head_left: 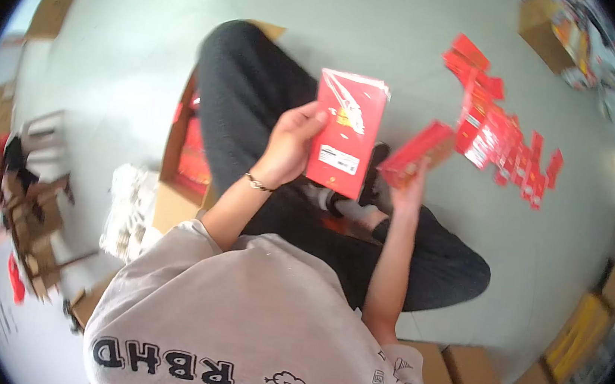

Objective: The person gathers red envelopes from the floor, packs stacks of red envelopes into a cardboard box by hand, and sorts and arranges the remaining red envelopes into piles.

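My left hand (294, 142), with a bracelet at the wrist, is closed on a pack of red envelopes (344, 132). The thumb presses the front near the left edge. Clear shiny wrap, gold print and a white barcode label show on this pack, which faces up at me. To the right, my right hand (409, 190) grips a second red envelope pack (418, 153) from below, tilted and slightly blurred. Its fingers are partly hidden. Beyond it, many red packets (485, 132) lie spread in an overlapping row on the floor.
An open cardboard box (177, 148) with red packets stands by my left knee, beside a white plastic bundle (128, 207). Cartons (473, 382) sit behind my right side. Another box (545, 33) with plastic bags is at far right. Chairs (43, 138) stand left.
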The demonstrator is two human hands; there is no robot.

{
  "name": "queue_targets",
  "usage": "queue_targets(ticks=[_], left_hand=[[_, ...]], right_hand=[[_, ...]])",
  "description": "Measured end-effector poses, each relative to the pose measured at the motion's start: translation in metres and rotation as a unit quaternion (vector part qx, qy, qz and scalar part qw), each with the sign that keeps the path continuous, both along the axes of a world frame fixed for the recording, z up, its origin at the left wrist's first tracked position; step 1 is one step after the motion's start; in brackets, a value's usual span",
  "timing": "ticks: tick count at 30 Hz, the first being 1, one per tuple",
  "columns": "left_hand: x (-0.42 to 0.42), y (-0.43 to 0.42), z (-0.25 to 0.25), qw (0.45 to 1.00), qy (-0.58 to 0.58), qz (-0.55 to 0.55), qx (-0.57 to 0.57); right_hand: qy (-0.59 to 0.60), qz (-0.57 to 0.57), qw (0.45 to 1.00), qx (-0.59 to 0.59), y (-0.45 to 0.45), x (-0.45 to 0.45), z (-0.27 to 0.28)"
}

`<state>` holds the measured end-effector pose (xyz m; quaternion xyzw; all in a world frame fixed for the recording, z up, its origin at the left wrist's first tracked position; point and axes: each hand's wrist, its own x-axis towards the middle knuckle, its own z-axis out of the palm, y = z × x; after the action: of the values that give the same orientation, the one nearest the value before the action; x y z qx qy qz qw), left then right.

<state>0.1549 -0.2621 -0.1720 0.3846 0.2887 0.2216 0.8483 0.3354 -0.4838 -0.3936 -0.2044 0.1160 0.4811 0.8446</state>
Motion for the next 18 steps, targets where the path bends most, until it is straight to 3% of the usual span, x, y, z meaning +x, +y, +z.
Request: queue_targets(ticks=[1,3,5,8,9,10,13,14,18], left_hand=[[-0.022,0.013,0.025,0.997,-0.046,0.057,-0.036],[-0.084,0.053,0.035,0.974,-0.081,0.204,-0.063],[-0.147,0.096,0.043,0.966,-0.103,0.239,0.007],[-0.217,0.129,0.002,0.905,0.082,0.416,0.044],[-0.250,0.133,-0.036,0.885,0.170,0.433,0.034],[-0.274,0.128,-0.063,0.855,0.342,0.388,0.041],[-0.281,0.082,-0.115,0.839,0.413,0.355,0.004],[-0.307,0.080,-0.157,0.841,0.443,0.310,-0.008],[-0.312,0.088,-0.211,0.813,0.451,0.363,-0.071]], right_hand=[[0.000,-0.071,0.979,-0.193,0.009,-0.005,0.028],[-0.019,-0.059,0.985,-0.164,0.005,-0.005,0.032],[-0.008,-0.049,0.987,-0.155,0.010,-0.006,0.037],[-0.003,-0.043,0.987,-0.157,0.020,-0.010,0.042],[-0.007,-0.041,0.985,-0.167,0.023,-0.011,0.044],[0.013,-0.046,0.983,-0.180,0.026,-0.014,0.048],[-0.007,-0.025,0.987,-0.160,0.015,-0.009,0.025],[-0.008,-0.018,0.987,-0.159,0.014,-0.008,0.022],[0.007,-0.026,0.982,-0.189,0.013,-0.013,0.021]])
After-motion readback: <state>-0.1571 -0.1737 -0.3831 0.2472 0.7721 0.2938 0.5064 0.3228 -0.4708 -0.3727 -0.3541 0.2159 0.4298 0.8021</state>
